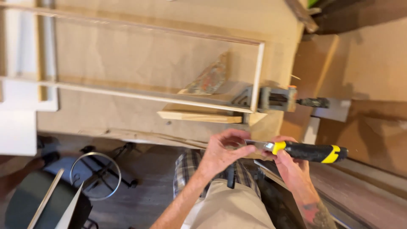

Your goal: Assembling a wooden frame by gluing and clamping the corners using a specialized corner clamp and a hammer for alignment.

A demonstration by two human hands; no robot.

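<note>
My right hand (289,163) grips the black and yellow handle of a chisel (311,152), its metal blade pointing left toward my left hand. My left hand (224,149) is curled around a small pale piece at the blade's tip; what it holds is mostly hidden by the fingers. Both hands hover just below the near edge of the brown workbench (127,55). On the bench lies a thin wooden frame (257,72), its near right corner held in a grey corner clamp (271,99). A loose mitred wood strip (199,116) lies beside that corner.
A stained wedge-shaped scrap (210,78) sits inside the frame. White boards (19,123) lie at the left. A stool with a metal ring (95,176) stands on the floor below. Brown panels (373,106) lean at the right.
</note>
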